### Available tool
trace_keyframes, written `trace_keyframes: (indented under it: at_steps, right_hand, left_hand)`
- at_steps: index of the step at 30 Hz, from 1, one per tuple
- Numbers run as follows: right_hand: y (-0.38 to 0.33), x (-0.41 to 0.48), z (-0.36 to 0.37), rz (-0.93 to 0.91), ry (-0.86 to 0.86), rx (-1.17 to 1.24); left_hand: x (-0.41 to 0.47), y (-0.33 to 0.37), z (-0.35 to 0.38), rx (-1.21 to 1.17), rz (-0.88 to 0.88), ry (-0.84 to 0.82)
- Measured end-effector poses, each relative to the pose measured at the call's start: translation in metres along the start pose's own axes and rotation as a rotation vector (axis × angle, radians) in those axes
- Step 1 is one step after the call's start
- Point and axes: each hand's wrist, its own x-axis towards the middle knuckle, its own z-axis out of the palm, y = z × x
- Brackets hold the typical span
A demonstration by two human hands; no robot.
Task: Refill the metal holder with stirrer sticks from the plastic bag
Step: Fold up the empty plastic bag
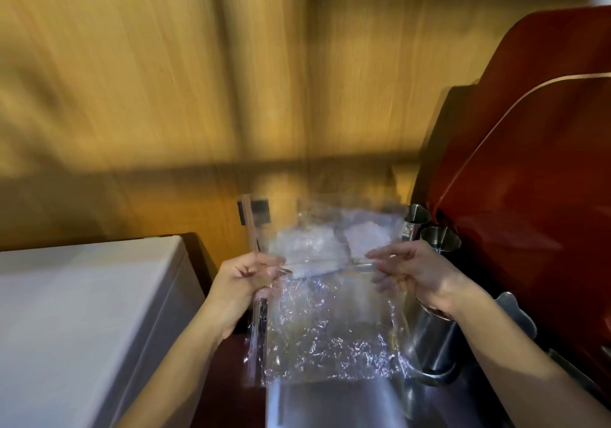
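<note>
Plastic bag [325, 322], clear and crinkled, held up over steel desk [334, 404], pinched at its top corners by both hands: left hand [246, 282] clenched on bag corner plus stirrer sticks [250, 229] poking upward, right hand [413, 274] gripping opposite corner. Metal cups [429, 232] just behind right hand, beside red machine [529, 179]; white box [82, 312] at left edge. Frame blurred.

2 bare forearms are seen rising from the bottom edge of the view, each ending in a hand. No sleeves are worn on the visible parts; both arms are uncovered from wrist to the frame edge. The left hand [243, 280] is shown with bare fingers and no ring that can be made out. The right hand [418, 275] is likewise bare, though its fingers are blurred. The nails appear short and unpainted, though blur limits certainty.
</note>
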Motion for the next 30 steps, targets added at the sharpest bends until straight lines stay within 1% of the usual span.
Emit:
trace_keyframes:
  at_steps: [4, 6, 8, 10, 11, 13, 14, 15, 16, 17, 18, 19, 21, 23, 24, 25, 27, 30]
  right_hand:
    - [0.004, 0.002, -0.004, -0.044, 0.019, 0.029]
    - [0.004, 0.001, -0.002, -0.08, 0.014, 0.097]
    - [0.002, 0.0, 0.0, -0.127, 0.012, 0.149]
    - [-0.003, -0.002, 0.003, -0.149, -0.023, 0.161]
    - [-0.003, -0.003, 0.003, -0.138, -0.046, 0.126]
    - [-0.001, -0.004, 0.002, -0.107, -0.061, -0.041]
    - [0.0, -0.004, 0.003, -0.114, -0.055, -0.141]
    - [0.0, -0.004, 0.004, -0.136, -0.053, -0.212]
    - [-0.001, -0.004, 0.007, -0.155, -0.074, -0.253]
    - [-0.003, -0.005, 0.01, -0.169, -0.123, -0.269]
    - [-0.005, -0.006, 0.013, -0.177, -0.187, -0.279]
    - [-0.008, -0.007, 0.017, -0.177, -0.254, -0.292]
    - [-0.013, -0.007, 0.024, -0.16, -0.358, -0.327]
    - [-0.018, -0.006, 0.032, -0.153, -0.38, -0.378]
    - [-0.019, -0.005, 0.035, -0.148, -0.363, -0.398]
    - [-0.021, -0.005, 0.038, -0.137, -0.334, -0.407]
    - [-0.023, -0.004, 0.038, -0.098, -0.262, -0.428]
    - [-0.021, -0.005, 0.031, -0.032, -0.189, -0.482]
  left_hand:
    - [-0.004, 0.002, -0.004, 0.067, 0.07, -0.044]
    - [-0.004, 0.0, -0.006, 0.111, 0.069, -0.043]
    - [-0.006, -0.004, -0.009, 0.112, 0.013, -0.075]
    - [-0.007, -0.009, -0.017, 0.111, -0.1, -0.165]
    - [-0.008, -0.011, -0.021, 0.138, -0.159, -0.237]
    - [-0.007, -0.016, -0.029, 0.308, -0.238, -0.342]
    - [-0.007, -0.018, -0.029, 0.411, -0.237, -0.342]
    - [-0.005, -0.02, -0.027, 0.485, -0.212, -0.301]
    - [-0.004, -0.022, -0.023, 0.5, -0.178, -0.233]
    - [-0.005, -0.021, -0.017, 0.444, -0.152, -0.175]
    - [-0.009, -0.02, -0.01, 0.353, -0.146, -0.155]
    - [-0.011, -0.018, -0.001, 0.26, -0.159, -0.191]
    - [-0.012, -0.02, 0.018, 0.142, -0.196, -0.344]
    - [-0.015, -0.023, 0.042, 0.128, -0.224, -0.491]
    - [-0.018, -0.026, 0.053, 0.149, -0.226, -0.524]
    - [-0.02, -0.03, 0.061, 0.178, -0.229, -0.516]
    - [-0.022, -0.037, 0.07, 0.184, -0.219, -0.416]
    - [-0.021, -0.044, 0.063, 0.056, -0.223, -0.227]
